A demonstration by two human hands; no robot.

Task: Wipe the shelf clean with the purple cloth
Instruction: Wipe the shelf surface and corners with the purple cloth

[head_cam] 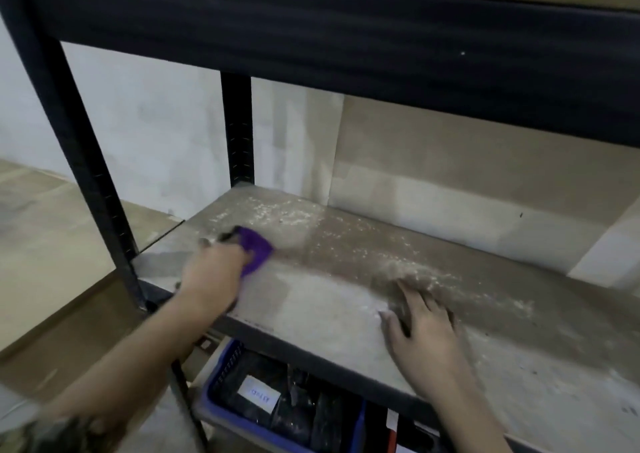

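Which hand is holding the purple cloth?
The left hand grips the purple cloth; the right hand just rests flat on the shelf.

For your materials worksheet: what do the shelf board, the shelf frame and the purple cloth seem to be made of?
Shelf board: probably particleboard or similar, matt grey-brown, dusted with white specks.
Shelf frame: likely dark painted metal, judging by the slotted upright.
Purple cloth: soft fabric, bunched under the left hand; the weave is too blurred to tell.
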